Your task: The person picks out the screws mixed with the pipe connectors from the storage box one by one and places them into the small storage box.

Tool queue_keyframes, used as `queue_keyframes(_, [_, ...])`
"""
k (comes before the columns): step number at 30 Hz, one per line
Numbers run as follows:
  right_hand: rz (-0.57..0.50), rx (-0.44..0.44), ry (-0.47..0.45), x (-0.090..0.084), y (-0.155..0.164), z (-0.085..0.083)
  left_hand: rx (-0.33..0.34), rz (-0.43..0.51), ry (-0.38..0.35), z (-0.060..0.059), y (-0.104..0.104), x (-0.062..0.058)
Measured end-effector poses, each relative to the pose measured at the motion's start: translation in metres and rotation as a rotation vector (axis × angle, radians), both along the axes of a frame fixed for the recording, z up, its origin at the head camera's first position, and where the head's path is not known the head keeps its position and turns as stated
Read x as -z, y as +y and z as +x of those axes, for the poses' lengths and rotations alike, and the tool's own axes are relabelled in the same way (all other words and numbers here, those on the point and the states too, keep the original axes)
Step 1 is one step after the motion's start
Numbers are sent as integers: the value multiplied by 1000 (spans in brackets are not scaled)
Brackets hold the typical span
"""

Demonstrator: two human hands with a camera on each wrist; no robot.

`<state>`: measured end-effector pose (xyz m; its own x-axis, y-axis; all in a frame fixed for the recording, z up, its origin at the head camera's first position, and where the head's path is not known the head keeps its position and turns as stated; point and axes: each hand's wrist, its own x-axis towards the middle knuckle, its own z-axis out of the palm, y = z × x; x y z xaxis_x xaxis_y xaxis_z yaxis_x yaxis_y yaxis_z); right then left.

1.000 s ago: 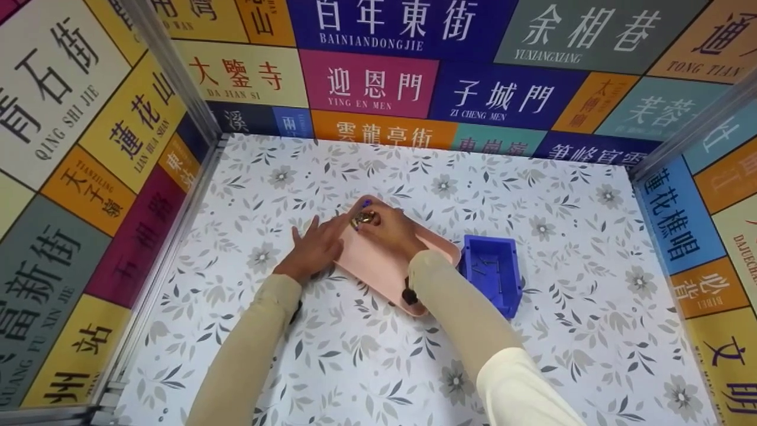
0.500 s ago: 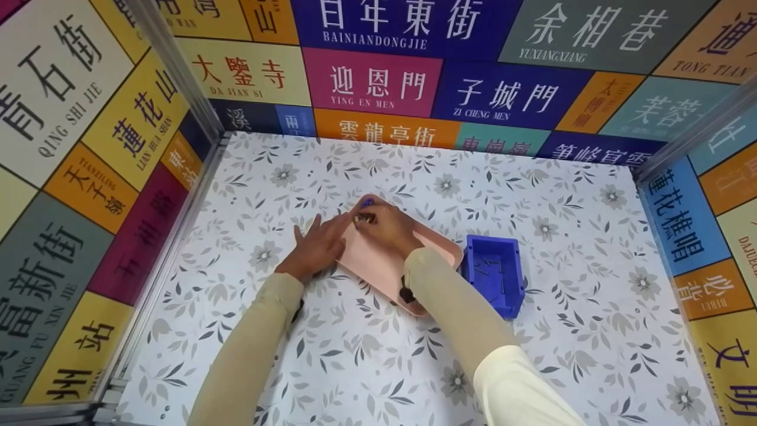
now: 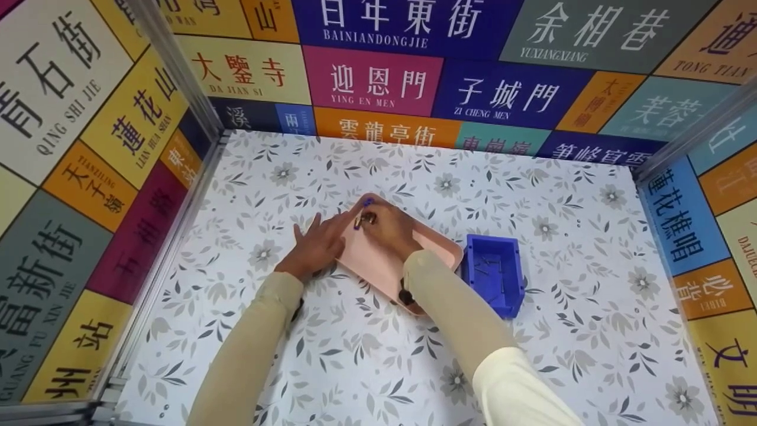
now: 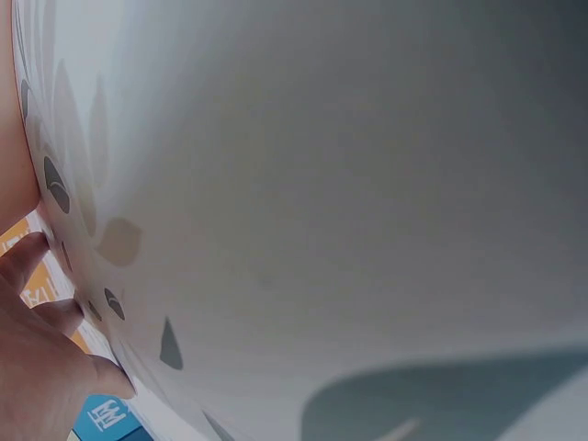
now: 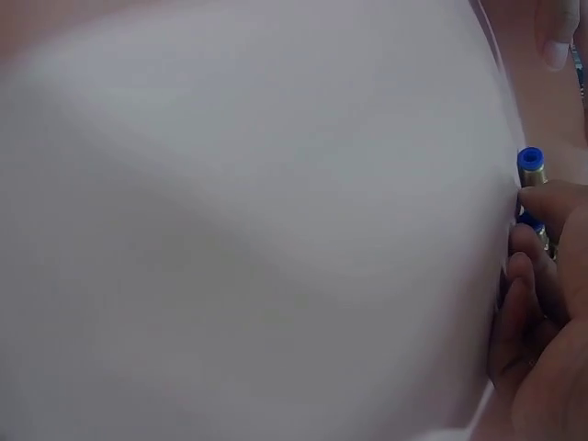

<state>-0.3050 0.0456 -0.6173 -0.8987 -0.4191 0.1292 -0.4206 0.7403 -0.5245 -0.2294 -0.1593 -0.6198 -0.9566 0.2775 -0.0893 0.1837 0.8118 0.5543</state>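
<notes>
Brass fitting [image 5: 532,173] juts from pinching right fingers [image 5: 525,241]; left fingers [image 3: 337,225] spread, touching tray [image 3: 376,260].

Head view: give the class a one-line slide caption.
Left hand at the edge of a tray, right hand holding gold fittings, blue bin alongside.

Brass fitting [image 5: 533,172], blue-ringed end — pinched in right hand [image 3: 390,229] — by far end of pink tray [image 3: 369,260].
</notes>
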Motion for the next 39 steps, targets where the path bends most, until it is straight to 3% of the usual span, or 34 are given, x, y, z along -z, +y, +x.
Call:
queue_keyframes(7, [-6, -5, -50, -1, 1, 2, 15, -13, -13, 1, -3, 2])
queue_keyframes(14, [11, 3, -18, 0, 1, 3, 5, -21, 3, 1, -1, 3])
queue_keyframes(21, [-11, 16, -4, 1, 2, 2, 0, -52, -46, 1, -2, 1])
queue_keyframes(27, [-60, 3, -82, -1, 3, 2, -3, -54, -66, 2, -2, -1])
queue_keyframes(33, [-32, 5, -99, -3, 2, 2, -8, -51, -70, 0, -1, 0])
queue_keyframes(39, [-59, 9, -168, -5, 4, 2, -16, -14, -43, -3, 0, 2])
